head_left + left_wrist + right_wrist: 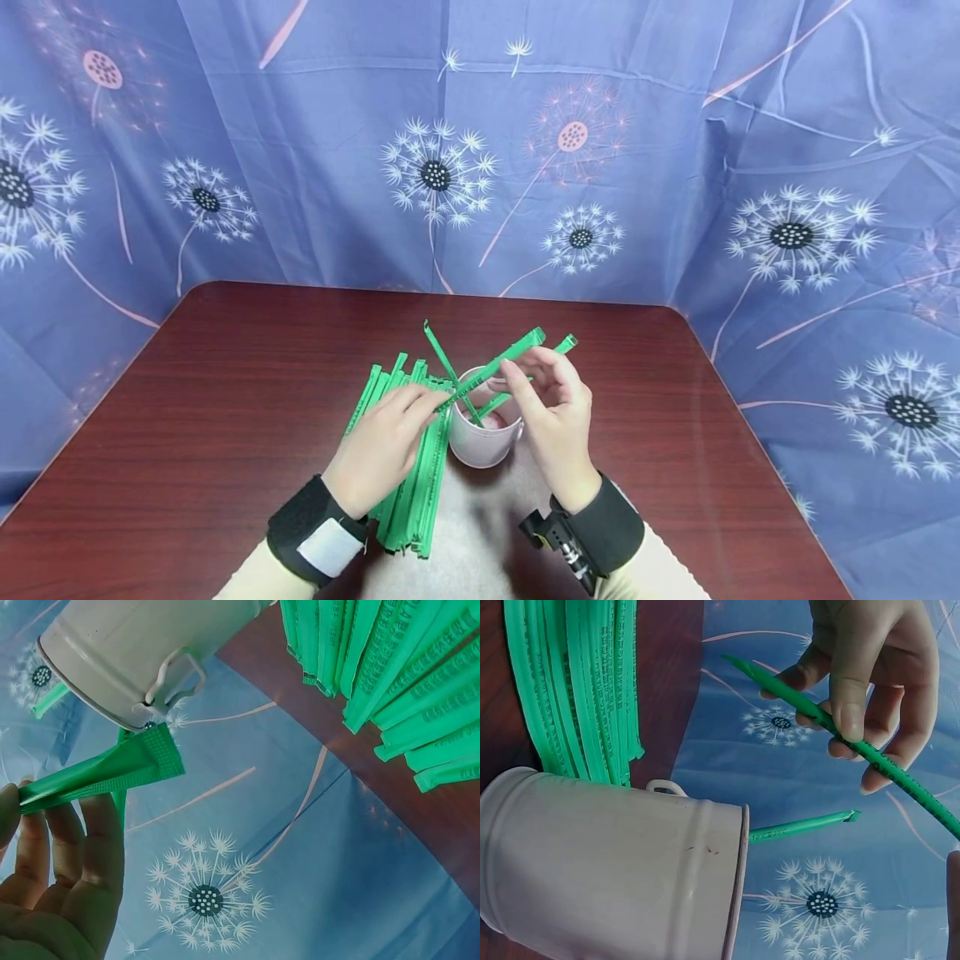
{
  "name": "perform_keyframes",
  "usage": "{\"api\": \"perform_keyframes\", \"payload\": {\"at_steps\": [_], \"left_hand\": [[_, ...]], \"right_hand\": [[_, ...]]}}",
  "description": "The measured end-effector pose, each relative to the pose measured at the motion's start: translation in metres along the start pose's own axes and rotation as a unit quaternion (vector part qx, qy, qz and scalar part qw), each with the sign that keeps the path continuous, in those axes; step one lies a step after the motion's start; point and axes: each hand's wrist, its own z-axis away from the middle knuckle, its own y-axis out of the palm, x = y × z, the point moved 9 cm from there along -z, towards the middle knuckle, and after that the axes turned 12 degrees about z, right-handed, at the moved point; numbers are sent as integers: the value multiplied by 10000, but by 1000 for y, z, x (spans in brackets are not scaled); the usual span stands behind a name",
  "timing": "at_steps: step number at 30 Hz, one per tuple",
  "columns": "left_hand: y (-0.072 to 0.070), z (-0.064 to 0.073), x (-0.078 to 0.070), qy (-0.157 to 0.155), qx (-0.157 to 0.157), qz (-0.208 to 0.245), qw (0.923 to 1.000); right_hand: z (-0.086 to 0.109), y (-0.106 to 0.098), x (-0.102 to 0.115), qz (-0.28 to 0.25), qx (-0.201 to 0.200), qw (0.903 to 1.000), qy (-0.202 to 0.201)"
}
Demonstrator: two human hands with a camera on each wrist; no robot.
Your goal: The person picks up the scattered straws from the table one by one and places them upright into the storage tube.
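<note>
My left hand (390, 446) pinches a slim green stick packet (491, 367) with crimped ends and small dark print. The packet slants up to the right over the mouth of a pale metal bucket (480, 450). In the right wrist view, the left thumb (849, 720) lies against the held packet (900, 776), fingers behind it. My right hand (558, 417) is at the packet's upper part, fingers loosely bent, its thumb tip at the packet's edge. Two more packets lean in the bucket, one to the left (441, 354) and one partly behind the right hand (566, 343).
Beside the bucket, on its left, a pile of several green packets (416, 500) lies partly under the left hand. A side handle (176, 679) sticks out from the bucket. The reddish-brown table (225, 400) ends at a blue dandelion-print curtain (337, 208).
</note>
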Motion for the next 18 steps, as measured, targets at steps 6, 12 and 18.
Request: {"api": "perform_keyframes", "payload": {"at_steps": [6, 12, 18], "left_hand": [[2, 2, -2, 99, 36, -34, 9999], [3, 5, -6, 420, 38, 27, 9991], [4, 5, -5, 483, -37, 243, 9985]], "right_hand": [[1, 0, 0, -260, -4, 9997, 31], [3, -1, -2, -290, -65, 9994, 169], [2, -1, 1, -244, -3, 9997, 19]]}}
